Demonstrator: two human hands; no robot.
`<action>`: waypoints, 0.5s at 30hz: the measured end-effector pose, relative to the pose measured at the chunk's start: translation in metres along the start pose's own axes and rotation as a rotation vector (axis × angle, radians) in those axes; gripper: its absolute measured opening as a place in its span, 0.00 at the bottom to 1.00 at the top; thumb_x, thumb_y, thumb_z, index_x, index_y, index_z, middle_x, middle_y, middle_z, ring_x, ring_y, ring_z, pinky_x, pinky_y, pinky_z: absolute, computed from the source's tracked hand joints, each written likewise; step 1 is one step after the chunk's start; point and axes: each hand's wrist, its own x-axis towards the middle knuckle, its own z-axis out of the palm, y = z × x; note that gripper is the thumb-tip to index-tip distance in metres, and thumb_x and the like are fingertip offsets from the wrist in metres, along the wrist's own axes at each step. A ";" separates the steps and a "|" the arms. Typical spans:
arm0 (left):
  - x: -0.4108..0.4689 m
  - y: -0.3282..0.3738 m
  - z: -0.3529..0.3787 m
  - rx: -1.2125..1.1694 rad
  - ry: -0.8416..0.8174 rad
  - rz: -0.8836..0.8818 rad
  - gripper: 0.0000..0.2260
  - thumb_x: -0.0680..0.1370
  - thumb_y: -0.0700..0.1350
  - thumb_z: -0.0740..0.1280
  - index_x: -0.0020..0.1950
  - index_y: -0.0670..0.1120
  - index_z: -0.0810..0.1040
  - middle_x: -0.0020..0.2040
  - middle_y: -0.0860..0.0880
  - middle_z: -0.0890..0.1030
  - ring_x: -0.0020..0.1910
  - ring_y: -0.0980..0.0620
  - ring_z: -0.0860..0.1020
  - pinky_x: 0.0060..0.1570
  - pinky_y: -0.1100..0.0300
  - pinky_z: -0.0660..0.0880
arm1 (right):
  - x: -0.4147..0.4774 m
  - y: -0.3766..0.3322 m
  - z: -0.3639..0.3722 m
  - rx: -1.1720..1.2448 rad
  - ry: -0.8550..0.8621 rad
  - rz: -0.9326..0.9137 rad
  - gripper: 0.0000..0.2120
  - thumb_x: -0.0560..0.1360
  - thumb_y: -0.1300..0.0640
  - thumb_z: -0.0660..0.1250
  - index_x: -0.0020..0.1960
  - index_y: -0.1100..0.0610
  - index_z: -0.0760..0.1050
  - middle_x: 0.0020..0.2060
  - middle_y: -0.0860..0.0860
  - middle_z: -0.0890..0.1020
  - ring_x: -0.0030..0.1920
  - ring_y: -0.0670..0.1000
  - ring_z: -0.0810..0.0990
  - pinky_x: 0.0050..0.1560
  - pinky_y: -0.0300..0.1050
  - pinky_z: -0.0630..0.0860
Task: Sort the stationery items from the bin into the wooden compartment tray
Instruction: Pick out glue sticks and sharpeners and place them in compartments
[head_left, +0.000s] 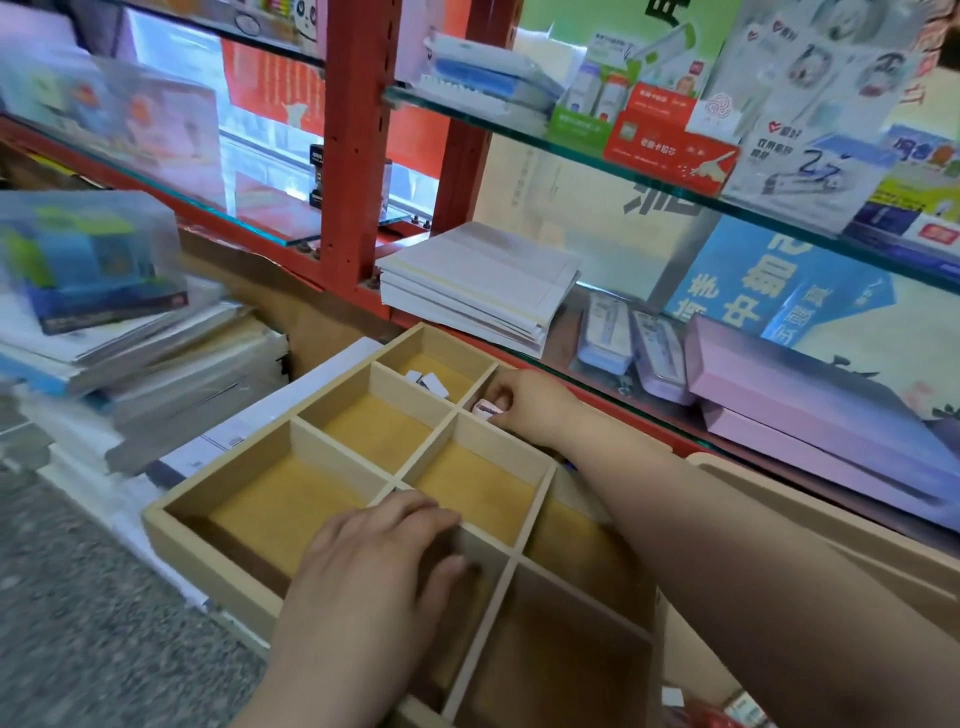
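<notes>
The wooden compartment tray (218, 566) lies in front of me with several square cells. My right hand (524, 402) reaches to the far right cell and pinches a small pink-and-white eraser (487, 408) at its divider. Two small white erasers (427, 382) lie in the far middle cell. My left hand (374, 566) rests on the tray's near divider, fingers spread and relaxed, holding nothing. A beige bin (841, 525) sits at the right under my right forearm, its contents mostly hidden.
Stacks of books and boxed packs (104, 332) crowd the left. A pile of white notebooks (478, 286) sits just behind the tray. Pink boxes (810, 410) and pencil cases (634, 343) lie behind glass at the right. Red shelf posts (353, 145) stand behind.
</notes>
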 end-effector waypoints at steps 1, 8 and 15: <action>0.000 -0.004 0.003 0.018 -0.021 -0.005 0.16 0.64 0.57 0.74 0.50 0.63 0.78 0.50 0.64 0.77 0.46 0.61 0.79 0.50 0.60 0.75 | 0.001 0.000 0.000 -0.025 0.000 -0.011 0.12 0.71 0.60 0.66 0.54 0.59 0.75 0.53 0.55 0.79 0.50 0.55 0.76 0.47 0.45 0.71; -0.002 -0.003 0.004 -0.049 0.056 0.002 0.16 0.77 0.58 0.55 0.66 0.64 0.65 0.64 0.67 0.64 0.62 0.64 0.66 0.64 0.66 0.57 | -0.001 0.002 -0.017 0.110 0.142 0.043 0.12 0.71 0.59 0.66 0.54 0.57 0.74 0.51 0.53 0.78 0.52 0.52 0.76 0.53 0.47 0.74; 0.001 0.001 0.002 -0.027 0.009 -0.050 0.17 0.77 0.60 0.52 0.66 0.65 0.63 0.64 0.67 0.63 0.63 0.64 0.64 0.67 0.65 0.55 | 0.014 -0.026 -0.003 0.156 0.239 -0.010 0.10 0.72 0.56 0.66 0.53 0.57 0.76 0.52 0.53 0.80 0.54 0.54 0.76 0.54 0.46 0.71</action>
